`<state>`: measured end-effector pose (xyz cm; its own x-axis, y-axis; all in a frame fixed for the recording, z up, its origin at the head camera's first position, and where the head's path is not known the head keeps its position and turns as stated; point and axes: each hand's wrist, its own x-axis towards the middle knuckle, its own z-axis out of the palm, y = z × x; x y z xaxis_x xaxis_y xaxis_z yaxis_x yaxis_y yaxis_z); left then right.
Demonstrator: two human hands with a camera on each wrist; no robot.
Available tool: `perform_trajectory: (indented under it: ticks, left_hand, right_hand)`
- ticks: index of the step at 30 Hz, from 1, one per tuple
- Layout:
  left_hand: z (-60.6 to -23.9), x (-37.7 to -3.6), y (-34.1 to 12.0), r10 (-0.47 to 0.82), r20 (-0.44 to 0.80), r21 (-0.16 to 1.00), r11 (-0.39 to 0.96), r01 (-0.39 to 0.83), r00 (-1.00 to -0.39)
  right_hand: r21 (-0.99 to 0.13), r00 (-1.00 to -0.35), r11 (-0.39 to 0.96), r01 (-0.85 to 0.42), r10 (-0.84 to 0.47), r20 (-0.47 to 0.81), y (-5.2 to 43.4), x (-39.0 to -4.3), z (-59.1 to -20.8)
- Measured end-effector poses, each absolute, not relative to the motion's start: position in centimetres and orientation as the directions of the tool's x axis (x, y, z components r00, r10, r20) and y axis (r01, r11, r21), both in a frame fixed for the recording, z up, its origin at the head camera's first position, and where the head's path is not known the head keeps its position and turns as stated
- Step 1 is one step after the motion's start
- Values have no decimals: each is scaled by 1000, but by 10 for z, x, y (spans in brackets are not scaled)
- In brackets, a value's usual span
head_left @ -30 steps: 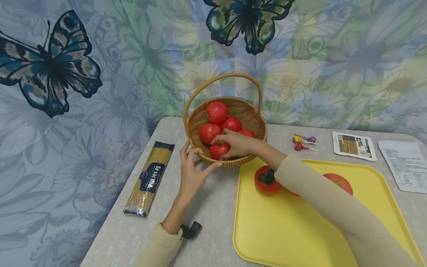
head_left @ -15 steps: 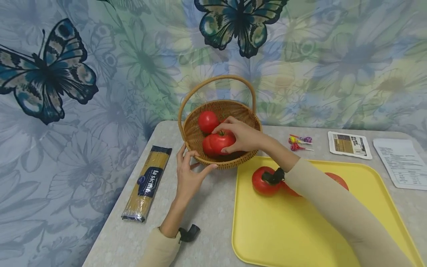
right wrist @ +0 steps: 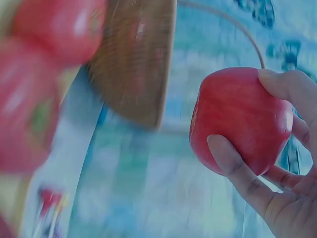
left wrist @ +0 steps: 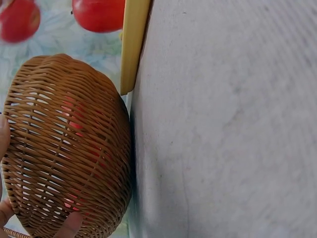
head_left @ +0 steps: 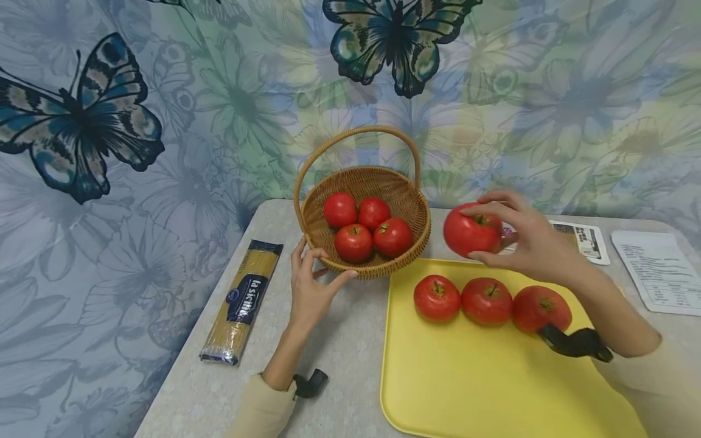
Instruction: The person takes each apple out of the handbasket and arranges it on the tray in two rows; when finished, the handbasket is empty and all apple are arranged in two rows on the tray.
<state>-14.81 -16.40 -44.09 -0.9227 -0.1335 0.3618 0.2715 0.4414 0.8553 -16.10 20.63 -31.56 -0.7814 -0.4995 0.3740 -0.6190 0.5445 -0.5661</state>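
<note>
A wicker basket point(head_left: 402, 198) with a tall arched handle stands tilted toward me, several red tomatoes point(head_left: 353, 243) inside it. My left hand point(head_left: 312, 292) grips its near left rim; in the left wrist view, fingertips point(left wrist: 70, 225) press against the woven side. To the right, my right hand point(head_left: 528, 240) holds a tomato point(head_left: 465, 231) in the air, thumb and fingers curled round it. That tomato point(right wrist: 240, 121) shows whole in the right wrist view, apart from the basket. Below it, three tomatoes point(head_left: 487, 301) sit in a row on a yellow tray point(head_left: 471, 377).
A pack of spaghetti point(head_left: 241, 304) lies left of the basket. Behind the right hand are a flat packet point(head_left: 588, 240) and a printed sheet point(head_left: 659, 267). Lollipops point(right wrist: 49, 208) show blurred in the right wrist view. A butterfly-patterned cloth point(head_left: 235, 121) hangs behind the table.
My right hand has lifted a tomato out of the basket and carried it right, above the tray's far edge. The left hand keeps its grip on the basket rim.
</note>
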Motion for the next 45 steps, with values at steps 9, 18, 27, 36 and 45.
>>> perform_trajectory:
  ticks: [9,18,27,36,45]
  left_hand:
    - [-440,-149,-165,-131,356,862,427,271,-925]
    - [-412,-134,-158,-134,344,869,422,261,-929]
    - [-405,-130,-156,-125,355,863,426,273,-926]
    - [-406,-131,-155,-126,353,868,415,274,-927]
    - [-411,-134,-152,-121,363,867,407,287,-924]
  right_hand:
    - [-482,-898,774,-411,-253,361,313,-118,-363]
    - [-507,-950,817,-275,-151,273,365,-93,-420]
    - [-511,-956,820,-257,-136,261,372,-76,-439]
    - [-469,-904,798,-379,-210,374,366,-76,-447]
    - [-467,-908,805,-365,-197,370,365,-69,-444]
